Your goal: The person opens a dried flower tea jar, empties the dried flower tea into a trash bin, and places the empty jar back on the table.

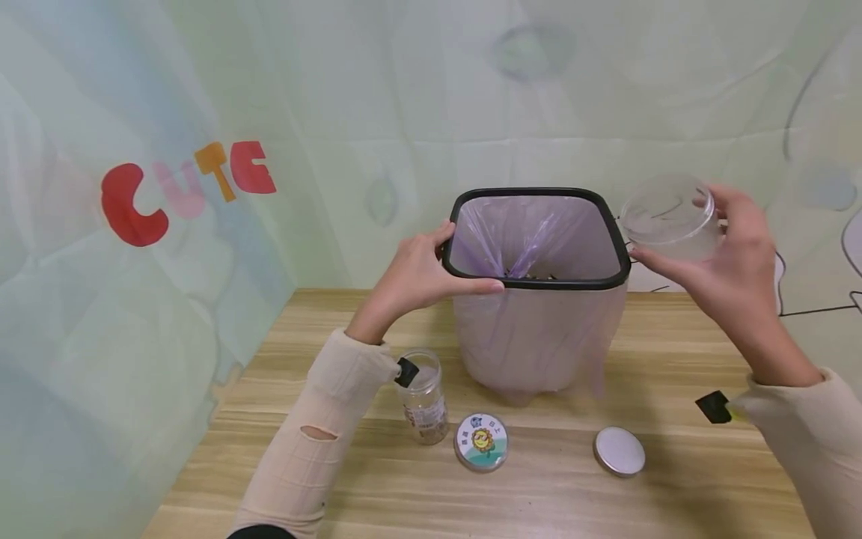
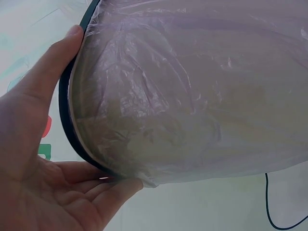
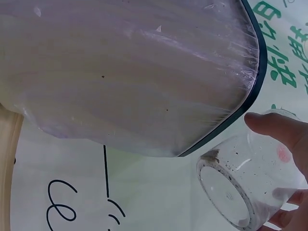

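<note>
A trash bin (image 1: 539,337) with a black rim and a thin purple liner bag (image 1: 528,228) stands on the table. My left hand (image 1: 424,273) grips the rim at its left front corner, thumb along the front edge. In the left wrist view, the fingers of that hand curl behind the rim (image 2: 65,103). Beside the bin's right edge, my right hand (image 1: 734,254) holds a clear plastic jar (image 1: 667,213) up at rim height. Dark residue (image 3: 211,155) clings near the jar's base in the right wrist view. Small dark bits show deep inside the bin.
A second clear jar (image 1: 426,408) with a label stands left of the bin, under my left forearm. In front lie a round lid with a sunflower picture (image 1: 481,442) and a plain silvery lid (image 1: 619,451). A printed cloth backdrop (image 1: 377,90) hangs behind the wooden table (image 1: 539,501).
</note>
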`<act>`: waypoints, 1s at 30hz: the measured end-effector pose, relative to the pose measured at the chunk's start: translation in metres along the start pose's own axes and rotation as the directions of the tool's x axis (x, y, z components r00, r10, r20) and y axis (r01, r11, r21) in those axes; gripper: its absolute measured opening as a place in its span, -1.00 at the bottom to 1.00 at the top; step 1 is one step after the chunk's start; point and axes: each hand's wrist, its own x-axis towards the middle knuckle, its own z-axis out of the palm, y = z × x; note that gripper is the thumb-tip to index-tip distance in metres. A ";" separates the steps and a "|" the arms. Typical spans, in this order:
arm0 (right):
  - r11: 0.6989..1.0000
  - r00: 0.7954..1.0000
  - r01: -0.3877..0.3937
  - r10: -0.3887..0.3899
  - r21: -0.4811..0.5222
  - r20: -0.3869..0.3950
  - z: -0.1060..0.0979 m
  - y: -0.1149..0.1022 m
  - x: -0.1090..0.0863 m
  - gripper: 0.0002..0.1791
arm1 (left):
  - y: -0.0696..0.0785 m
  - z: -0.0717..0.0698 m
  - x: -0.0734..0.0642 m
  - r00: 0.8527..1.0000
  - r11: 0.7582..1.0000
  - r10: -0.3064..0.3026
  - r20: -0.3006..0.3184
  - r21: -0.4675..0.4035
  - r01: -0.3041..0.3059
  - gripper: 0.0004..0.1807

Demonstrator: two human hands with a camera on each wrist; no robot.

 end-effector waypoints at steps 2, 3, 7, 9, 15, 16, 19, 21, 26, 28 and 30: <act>0.999 0.999 -0.036 0.036 0.014 0.008 -0.002 0.001 -0.003 -0.03 | 0.000 -0.001 0.000 1.000 1.000 0.000 0.000 0.003 0.000 0.31; 0.998 0.998 -0.053 0.053 0.024 0.015 -0.003 0.002 -0.005 -0.04 | -0.001 -0.001 0.000 1.000 1.000 -0.001 0.000 0.003 0.001 0.32; 0.994 0.993 -0.106 0.104 0.035 0.048 -0.007 0.003 -0.015 -0.05 | -0.002 -0.001 0.000 1.000 1.000 0.002 -0.004 0.000 -0.002 0.30; 0.991 0.990 -0.125 0.122 0.038 0.073 -0.008 0.005 -0.020 -0.03 | -0.002 -0.001 0.000 1.000 1.000 0.007 -0.009 -0.001 -0.007 0.27; 0.979 0.966 -0.200 0.190 0.042 0.174 -0.015 0.010 -0.037 -0.02 | -0.003 0.000 0.000 1.000 1.000 0.012 -0.012 -0.012 -0.013 0.28; 0.976 0.962 -0.211 0.199 0.046 0.189 -0.016 0.010 -0.040 -0.03 | -0.003 0.000 0.000 1.000 1.000 0.008 -0.009 -0.014 -0.008 0.30; 0.973 0.953 -0.225 0.206 0.061 0.224 -0.020 0.009 -0.050 -0.06 | -0.003 0.000 0.000 1.000 1.000 -0.005 -0.001 -0.023 0.005 0.35; 0.970 0.947 -0.231 0.207 0.076 0.244 -0.022 0.009 -0.056 -0.06 | -0.003 0.001 0.000 1.000 0.999 -0.014 0.003 -0.031 0.014 0.37; 0.960 0.939 -0.254 0.216 0.120 0.266 -0.026 0.007 -0.070 -0.06 | -0.002 0.001 0.000 1.000 0.999 -0.017 0.008 -0.050 0.018 0.40; 0.958 0.940 -0.256 0.215 0.131 0.266 -0.026 0.007 -0.075 -0.09 | -0.002 0.002 0.000 1.000 0.999 -0.016 0.010 -0.049 0.016 0.40; 0.960 0.944 -0.242 0.200 0.140 0.261 -0.026 0.007 -0.081 -0.11 | -0.002 0.002 0.000 1.000 0.999 -0.016 0.013 -0.047 0.017 0.40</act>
